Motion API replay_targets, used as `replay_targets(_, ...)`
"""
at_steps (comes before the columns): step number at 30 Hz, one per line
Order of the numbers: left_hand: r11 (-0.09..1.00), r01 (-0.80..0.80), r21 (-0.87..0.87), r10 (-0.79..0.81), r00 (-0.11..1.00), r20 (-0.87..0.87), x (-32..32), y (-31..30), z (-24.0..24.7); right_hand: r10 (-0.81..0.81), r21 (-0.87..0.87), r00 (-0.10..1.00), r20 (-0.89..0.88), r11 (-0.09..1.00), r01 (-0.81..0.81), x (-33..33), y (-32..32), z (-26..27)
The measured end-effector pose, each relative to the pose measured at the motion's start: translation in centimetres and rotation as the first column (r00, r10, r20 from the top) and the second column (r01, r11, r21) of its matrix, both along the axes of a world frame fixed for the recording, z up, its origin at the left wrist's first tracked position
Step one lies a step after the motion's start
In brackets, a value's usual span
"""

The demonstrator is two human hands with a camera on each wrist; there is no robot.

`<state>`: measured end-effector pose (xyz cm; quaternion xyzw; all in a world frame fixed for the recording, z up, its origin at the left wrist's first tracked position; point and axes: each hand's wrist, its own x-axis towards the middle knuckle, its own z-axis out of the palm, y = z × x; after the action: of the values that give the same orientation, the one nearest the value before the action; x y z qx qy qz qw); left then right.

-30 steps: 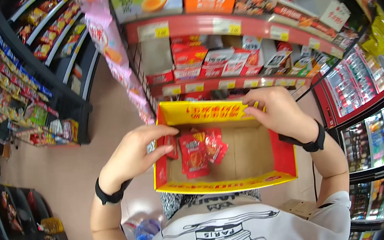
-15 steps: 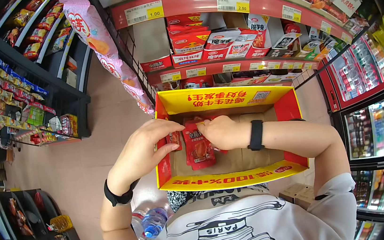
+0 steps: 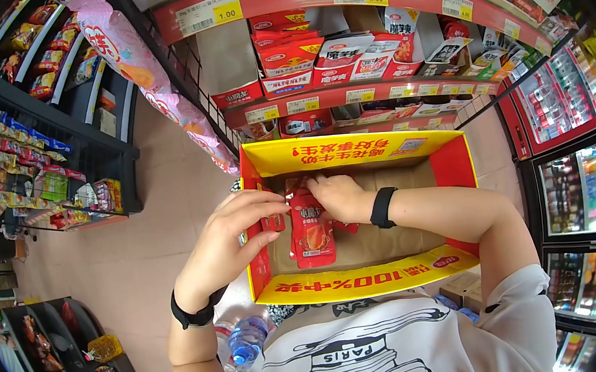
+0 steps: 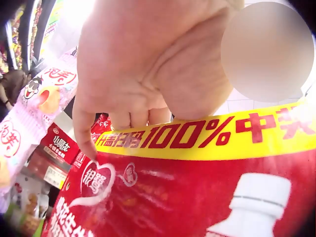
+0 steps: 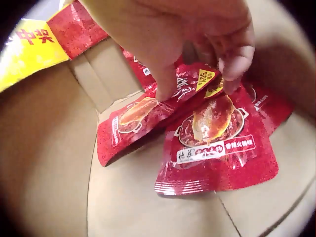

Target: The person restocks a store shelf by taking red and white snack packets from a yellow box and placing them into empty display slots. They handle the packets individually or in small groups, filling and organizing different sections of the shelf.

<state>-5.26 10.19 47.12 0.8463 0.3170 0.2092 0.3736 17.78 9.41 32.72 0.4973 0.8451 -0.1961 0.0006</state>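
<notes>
My left hand point(image 3: 233, 230) lies over the left end of the yellow and red cardboard box point(image 3: 371, 283), gripping its wall with fingertips over the rim. Beside those fingertips, inside the box, is a small red packet point(image 3: 273, 222). In the left wrist view the hand point(image 4: 158, 59) bends over the box's printed wall point(image 4: 163, 187). Reaching into the box, my right hand point(image 3: 340, 197) pinches a red packet near its top. The right wrist view shows that hand's point(image 5: 182, 44) thumb and fingers on a packet point(image 5: 140, 118), beside another red packet point(image 5: 217, 143) lying flat.
Beyond the box stands a shelf point(image 3: 289, 106) of snack packets with price labels. Pink snack bags point(image 3: 154, 85) hang at its left. Another snack rack point(image 3: 40, 178) is at the left, drink coolers point(image 3: 578, 191) at the right, and bottled water point(image 3: 245, 339) below the left arm.
My right hand has left the box's far rim and come down leftward onto the packets inside. My left hand stays at the left end. The view of the shelf has shifted closer.
</notes>
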Motion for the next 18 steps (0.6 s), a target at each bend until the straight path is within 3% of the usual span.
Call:
replay_targets(3, 1.000, 0.013, 0.001, -0.013, 1.000, -0.004, 0.1, -0.1, 0.0, -0.058, -0.007, 0.996, -0.069, 0.998, 0.057, 0.4, -0.1, -0.7)
replay_targets(5, 1.000, 0.021, 0.020, -0.021, 1.000, -0.008, 0.3, -0.2, 0.0, -0.081, -0.131, 0.995, -0.052, 0.989, 0.074, 0.8, 0.2, -1.4)
replay_targets(12, 1.000, 0.019, 0.016, -0.018, 0.998, -0.054, 0.5, -0.4, 0.4, -0.232, -0.100, 0.952, -0.198, 0.971, 0.216, 0.5, 0.0, -0.6)
replay_targets(14, 0.999, 0.015, 0.032, -0.013, 0.997, -0.072, 0.5, -0.5, 0.4, -0.203, -0.270, 0.976, -0.073, 0.946, 0.177, 0.4, 0.0, 0.1)
replay_targets(18, 0.997, 0.040, 0.065, -0.034, 0.995, -0.097, 0.6, -0.5, 0.7, -0.143, -0.359, 0.988, -0.050, 0.926, 0.116, 0.4, 0.9, 2.5)
